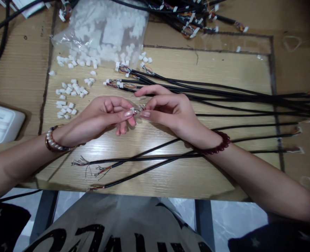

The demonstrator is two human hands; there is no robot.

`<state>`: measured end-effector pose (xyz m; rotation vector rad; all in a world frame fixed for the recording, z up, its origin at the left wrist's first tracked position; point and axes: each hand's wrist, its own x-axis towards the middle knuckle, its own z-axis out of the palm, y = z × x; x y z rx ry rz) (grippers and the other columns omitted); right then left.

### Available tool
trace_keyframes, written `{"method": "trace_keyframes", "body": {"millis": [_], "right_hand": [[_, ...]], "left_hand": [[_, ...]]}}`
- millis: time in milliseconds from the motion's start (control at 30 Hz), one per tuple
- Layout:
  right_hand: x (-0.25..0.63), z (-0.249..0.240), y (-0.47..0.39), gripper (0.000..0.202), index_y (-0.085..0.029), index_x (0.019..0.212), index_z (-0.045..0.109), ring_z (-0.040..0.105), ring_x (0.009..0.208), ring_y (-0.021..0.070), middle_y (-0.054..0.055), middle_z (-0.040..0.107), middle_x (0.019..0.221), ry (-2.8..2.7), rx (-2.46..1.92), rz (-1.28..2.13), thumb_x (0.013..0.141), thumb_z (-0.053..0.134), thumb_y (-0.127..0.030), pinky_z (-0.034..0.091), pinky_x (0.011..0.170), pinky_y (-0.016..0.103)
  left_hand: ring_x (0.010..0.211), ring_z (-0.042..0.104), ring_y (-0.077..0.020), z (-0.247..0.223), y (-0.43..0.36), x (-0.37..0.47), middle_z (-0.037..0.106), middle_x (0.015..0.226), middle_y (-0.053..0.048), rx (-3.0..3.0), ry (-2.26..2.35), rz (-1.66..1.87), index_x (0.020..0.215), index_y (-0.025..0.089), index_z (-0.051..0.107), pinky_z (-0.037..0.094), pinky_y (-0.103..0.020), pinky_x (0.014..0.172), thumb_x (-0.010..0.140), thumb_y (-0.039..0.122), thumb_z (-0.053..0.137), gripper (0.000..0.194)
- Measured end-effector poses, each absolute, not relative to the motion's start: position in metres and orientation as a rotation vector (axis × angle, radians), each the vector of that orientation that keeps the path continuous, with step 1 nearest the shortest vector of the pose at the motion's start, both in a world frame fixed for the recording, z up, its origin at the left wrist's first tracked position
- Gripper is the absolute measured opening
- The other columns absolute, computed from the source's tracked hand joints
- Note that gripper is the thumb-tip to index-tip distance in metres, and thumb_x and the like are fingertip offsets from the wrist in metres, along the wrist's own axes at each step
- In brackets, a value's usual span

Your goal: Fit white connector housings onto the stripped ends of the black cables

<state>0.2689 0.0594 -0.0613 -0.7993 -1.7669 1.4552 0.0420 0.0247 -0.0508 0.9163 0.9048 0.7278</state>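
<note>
Near the middle of the table, my left hand [112,113] pinches a small white connector [132,110] between thumb and index finger. Facing it, my right hand [167,112] holds the thin wire ends [142,107] of a black cable between thumb and fingertips. The wires reach the connector; whether they sit inside it is too small to tell. Loose white connectors [76,87] lie in small groups left of my left hand. Behind my right hand, several black cables [202,84] have white connectors on their left ends. Below my hands lie cables with bare, splayed wires [81,161].
A clear plastic bag [104,31] of white connectors lies at the back. More black cables [181,17] with connectors are bundled behind it. A white box-shaped device [2,122] stands at the left edge. Cardboard [299,52] surrounds the wooden board [239,70].
</note>
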Motion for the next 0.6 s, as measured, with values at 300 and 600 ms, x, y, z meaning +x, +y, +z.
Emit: {"method": "trace_keyframes", "body": {"millis": [300,600], "right_hand": [[0.2692,-0.0578,0.0593,0.019,-0.019,0.071,0.078,0.069,0.119,0.0227,0.007,0.074,0.124,-1.749,-0.788,1.578,0.089,0.081,-0.026,0.049,0.111,0.039],[0.2697,-0.0585,0.0612,0.020,-0.021,0.070,0.079,0.068,0.119,0.0248,0.007,0.075,0.126,-1.786,-0.791,1.576,0.087,0.083,-0.031,0.051,0.107,0.041]], "left_hand": [[0.055,0.067,-0.0064,-0.0484,0.0253,0.0445,0.078,0.078,-0.004,0.933,0.879,0.701,0.088,0.011,0.077,0.056,-0.011,0.053,0.086,0.030,0.086,0.021],[0.056,0.068,-0.0064,-0.0489,0.0248,0.0434,0.078,0.078,-0.003,0.942,0.867,0.702,0.089,0.011,0.077,0.057,-0.011,0.053,0.088,0.029,0.085,0.020]]}}
